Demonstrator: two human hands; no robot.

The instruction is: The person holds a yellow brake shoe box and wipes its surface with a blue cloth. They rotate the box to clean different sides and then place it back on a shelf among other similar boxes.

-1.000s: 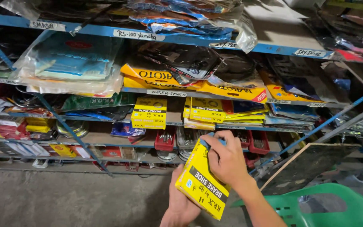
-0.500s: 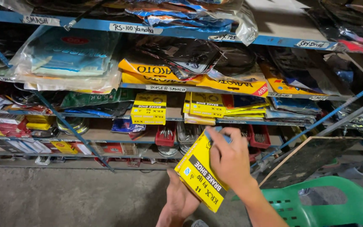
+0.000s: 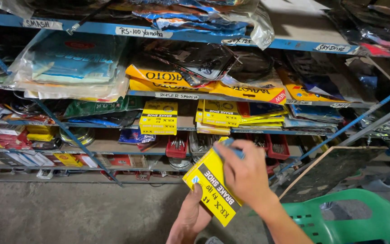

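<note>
Left hand (image 3: 190, 217): yours, lowest in view, cupped under the yellow box (image 3: 214, 189) with the thumb pressed on its lower edge, closed on it.
Right hand (image 3: 244, 174): yours, laid over the top right of the same box, fingers curled around its upper edge and gripping it; a small blue thing (image 3: 229, 147) sticks out from under the fingertips, too hidden for you to tell what it is.
Yellow box: flat, with a black band across its face, held tilted between both your hands, in the air in front of the shelves.
Green plastic chair (image 3: 353, 219): just right of your right forearm, low in the corner.
Floor (image 3: 68, 212): bare grey concrete below the rack.
Shelves (image 3: 231, 40): blue metal rack behind the box, packed with bagged and boxed parts.
Matching yellow boxes (image 3: 159, 117): standing on the middle shelf, well above and behind your hands.
Red trays (image 3: 177, 147): on the shelf below those, just beyond the held box.
</note>
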